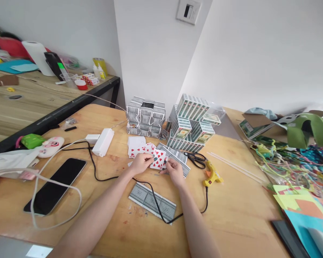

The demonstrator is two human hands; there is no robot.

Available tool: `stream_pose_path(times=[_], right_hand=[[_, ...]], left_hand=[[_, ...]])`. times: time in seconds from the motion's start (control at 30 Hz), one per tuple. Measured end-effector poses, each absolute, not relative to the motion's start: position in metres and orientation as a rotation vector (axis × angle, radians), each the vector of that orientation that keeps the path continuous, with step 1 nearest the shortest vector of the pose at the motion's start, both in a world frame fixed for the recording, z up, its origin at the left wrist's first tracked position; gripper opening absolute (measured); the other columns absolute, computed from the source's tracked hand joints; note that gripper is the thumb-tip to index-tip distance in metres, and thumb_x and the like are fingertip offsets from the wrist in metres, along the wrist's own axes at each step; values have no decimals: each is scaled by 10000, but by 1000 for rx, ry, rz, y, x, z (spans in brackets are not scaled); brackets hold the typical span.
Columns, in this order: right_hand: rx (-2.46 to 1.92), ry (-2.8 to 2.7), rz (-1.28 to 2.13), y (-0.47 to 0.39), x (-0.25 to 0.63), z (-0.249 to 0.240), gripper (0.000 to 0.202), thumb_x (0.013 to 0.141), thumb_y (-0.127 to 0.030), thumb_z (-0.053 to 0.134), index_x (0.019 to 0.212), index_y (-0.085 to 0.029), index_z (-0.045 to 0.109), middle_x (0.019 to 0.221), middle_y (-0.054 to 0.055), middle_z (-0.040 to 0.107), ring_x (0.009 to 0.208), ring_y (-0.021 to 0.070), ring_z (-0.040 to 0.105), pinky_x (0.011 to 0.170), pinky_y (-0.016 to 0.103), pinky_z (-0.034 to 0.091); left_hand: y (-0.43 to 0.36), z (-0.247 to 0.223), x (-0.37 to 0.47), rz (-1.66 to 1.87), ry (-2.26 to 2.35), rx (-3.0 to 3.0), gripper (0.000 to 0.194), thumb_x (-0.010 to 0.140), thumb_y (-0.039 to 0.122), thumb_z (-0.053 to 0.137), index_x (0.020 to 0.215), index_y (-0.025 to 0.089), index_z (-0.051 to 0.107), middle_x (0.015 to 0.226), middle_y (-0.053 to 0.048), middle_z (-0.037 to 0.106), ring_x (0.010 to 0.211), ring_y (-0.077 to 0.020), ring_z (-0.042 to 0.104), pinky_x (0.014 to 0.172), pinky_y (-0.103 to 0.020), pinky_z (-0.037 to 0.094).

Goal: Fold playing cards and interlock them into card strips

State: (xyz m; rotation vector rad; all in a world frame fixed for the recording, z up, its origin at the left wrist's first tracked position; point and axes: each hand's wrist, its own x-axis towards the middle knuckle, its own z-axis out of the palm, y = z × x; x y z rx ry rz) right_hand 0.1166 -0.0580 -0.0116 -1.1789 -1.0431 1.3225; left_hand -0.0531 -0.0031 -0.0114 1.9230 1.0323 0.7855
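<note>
A heart-suit playing card (159, 157) is face up between my hands. The fingers of my left hand (142, 163) are closed at its left edge, and my right hand (174, 172) pinches its lower right side. Whether a second card lies behind it, I cannot tell. Loose playing cards (136, 147) lie just beyond my left hand. Behind my right hand is a strip of cards (181, 161), patterned backs up. Another card strip (153, 201) rests between my forearms, with a black cord across it.
A structure of folded cards (146, 116) and stacked card boxes (190, 123) stand at the back. Scissors (195, 160) and a yellow glue gun (212, 174) lie at right. Left are a power strip (103, 142), a phone (56, 186) and looped cables.
</note>
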Motion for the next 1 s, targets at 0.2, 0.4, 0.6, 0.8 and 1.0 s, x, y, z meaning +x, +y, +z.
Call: stream_pose_path(times=[0.2,0.4,0.6,0.8,1.0], right_hand=[[-1350,-1048,1039,-64,107,-18,351,717,-505,538,837,-180,596,620,-4,595,385,111,496,366,245,442],[-1513,-1112,736,-73,97,-24,272,796,-453,452,742,-203,543,517,-37,503,363,105,462,382,219,356],[-1689,-1123,405,-76,86,-20,245,810,-390,444,691,-204,550,516,-17,495,430,116,412,459,228,318],[-1607,-1159,549,-70,95,-25,315,793,-409,457,960,-177,589,516,-31,513,430,113,424,447,214,351],[-1592,-1229,539,-68,102,-25,362,807,-431,432,898,-138,626,635,26,617,488,119,501,487,218,388]], left_hand=[[-17,-8,-48,845,1133,2176,324,814,254,423,502,173,400,491,26,400,499,-103,352,520,-236,258],[-34,-5,-42,900,1153,2412,293,859,232,377,582,181,455,582,-11,503,578,-128,443,562,-248,298],[-46,-2,-36,858,1122,2550,287,878,225,347,615,182,453,635,-28,520,615,-137,469,571,-253,325],[-39,-3,-42,848,1165,2542,256,869,208,361,634,179,458,637,-20,518,597,-131,459,549,-250,321],[-33,-8,-49,878,1148,2540,253,864,206,388,638,175,496,620,-1,519,587,-115,464,551,-232,329]])
